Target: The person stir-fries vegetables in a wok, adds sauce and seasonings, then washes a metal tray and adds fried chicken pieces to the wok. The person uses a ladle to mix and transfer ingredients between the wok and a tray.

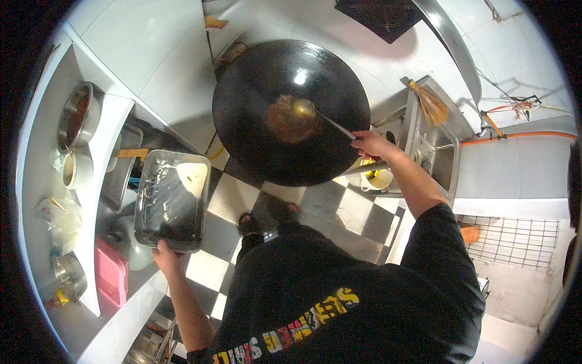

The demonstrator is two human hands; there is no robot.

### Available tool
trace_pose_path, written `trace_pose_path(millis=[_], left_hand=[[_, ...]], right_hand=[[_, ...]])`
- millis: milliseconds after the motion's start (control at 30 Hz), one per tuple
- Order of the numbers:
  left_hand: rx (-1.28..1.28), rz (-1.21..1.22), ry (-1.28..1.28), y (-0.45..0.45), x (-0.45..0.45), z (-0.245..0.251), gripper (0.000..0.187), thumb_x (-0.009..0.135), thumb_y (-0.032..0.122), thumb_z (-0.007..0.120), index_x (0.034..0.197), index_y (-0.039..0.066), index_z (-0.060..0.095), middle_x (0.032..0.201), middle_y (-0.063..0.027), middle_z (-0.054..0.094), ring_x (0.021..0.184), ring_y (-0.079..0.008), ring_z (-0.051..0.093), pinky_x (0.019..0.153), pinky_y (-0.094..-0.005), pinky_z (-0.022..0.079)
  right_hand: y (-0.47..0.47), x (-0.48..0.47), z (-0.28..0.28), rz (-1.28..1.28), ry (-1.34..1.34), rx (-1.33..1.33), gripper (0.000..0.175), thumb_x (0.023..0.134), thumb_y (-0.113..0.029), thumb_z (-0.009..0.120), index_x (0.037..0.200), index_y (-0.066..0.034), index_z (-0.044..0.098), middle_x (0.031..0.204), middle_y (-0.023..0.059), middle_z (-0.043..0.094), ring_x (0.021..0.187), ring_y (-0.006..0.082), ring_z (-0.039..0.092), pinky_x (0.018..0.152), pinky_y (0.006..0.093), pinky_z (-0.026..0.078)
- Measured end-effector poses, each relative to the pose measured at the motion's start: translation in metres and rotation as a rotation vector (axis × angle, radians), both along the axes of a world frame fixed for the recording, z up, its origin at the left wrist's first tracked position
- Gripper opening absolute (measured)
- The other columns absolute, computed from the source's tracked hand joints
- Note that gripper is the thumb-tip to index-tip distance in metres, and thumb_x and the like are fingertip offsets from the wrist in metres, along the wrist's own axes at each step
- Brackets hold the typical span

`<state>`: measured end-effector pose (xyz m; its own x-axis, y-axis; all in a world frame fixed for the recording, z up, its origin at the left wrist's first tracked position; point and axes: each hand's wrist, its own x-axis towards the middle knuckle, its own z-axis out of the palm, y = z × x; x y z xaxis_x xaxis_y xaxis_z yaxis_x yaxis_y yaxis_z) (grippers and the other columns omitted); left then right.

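Note:
A large black wok (254,150) stands in front of me with brown liquid (291,129) in its bottom. My right hand (375,146) grips the handle of a metal ladle (303,109), whose bowl lies over the liquid. At the left, my left hand (166,257) holds the near edge of a clear rectangular tray (170,245), tilted, with a pale smear of batter-like residue (192,177) in its far right corner and whitish streaks along its base. The tray is apart from the wok.
A steel sink (443,159) with a straw brush (429,107) is at the right, near a white bucket (378,179). Left shelves carry a steel pot (84,118), a white cup (82,170) and a pink basket (110,273). An orange hose (536,135) runs along the right wall.

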<state>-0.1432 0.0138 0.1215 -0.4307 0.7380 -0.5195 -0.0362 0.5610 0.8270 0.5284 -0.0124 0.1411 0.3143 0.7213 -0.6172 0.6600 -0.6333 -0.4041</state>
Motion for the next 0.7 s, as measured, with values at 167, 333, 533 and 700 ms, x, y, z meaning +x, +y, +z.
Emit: trace_pose_path(millis=[167,333,533,700], left_hand=[[-0.003,0.019,0.014,0.006,0.005,0.003,0.051,0.088,0.028,0.049,0.123,-0.007,0.04,0.106,-0.0222,0.057,0.077,-0.0318,0.065,0.051,-0.0403,0.057],[-0.028,-0.054,-0.034,0.011,0.007,0.013,0.05,0.088,0.028,0.049,0.122,-0.007,0.041,0.107,-0.0231,0.056,0.08,-0.0324,0.065,0.053,-0.0413,0.058],[0.103,-0.024,0.001,0.008,0.021,0.026,0.046,0.088,0.024,0.047,0.122,-0.007,0.042,0.107,-0.0219,0.057,0.08,-0.0326,0.066,0.055,-0.0417,0.059],[0.083,0.041,-0.057,0.004,0.021,0.025,0.044,0.087,0.022,0.047,0.121,-0.007,0.043,0.109,-0.021,0.057,0.084,-0.0333,0.065,0.057,-0.0441,0.059]], right_hand=[[-0.022,-0.012,-0.029,0.028,0.399,0.198,0.026,0.091,-0.022,0.058,0.114,-0.0104,0.06,0.072,0.0049,0.056,0.055,0.0152,0.051,0.047,0.0303,0.043],[-0.009,-0.068,-0.029,-0.766,0.701,-0.007,0.018,0.094,-0.02,0.055,0.111,-0.0137,0.058,0.065,0.0033,0.056,0.045,0.0122,0.048,0.039,0.0272,0.039],[0.01,-0.08,-0.035,-0.652,0.543,0.138,0.02,0.094,-0.021,0.056,0.112,-0.0145,0.057,0.064,0.0024,0.055,0.046,0.0123,0.05,0.039,0.0271,0.04],[-0.007,-0.078,-0.019,-0.673,0.597,-0.008,0.023,0.093,-0.023,0.057,0.114,-0.014,0.057,0.064,0.0024,0.054,0.045,0.0127,0.049,0.039,0.0267,0.041]])
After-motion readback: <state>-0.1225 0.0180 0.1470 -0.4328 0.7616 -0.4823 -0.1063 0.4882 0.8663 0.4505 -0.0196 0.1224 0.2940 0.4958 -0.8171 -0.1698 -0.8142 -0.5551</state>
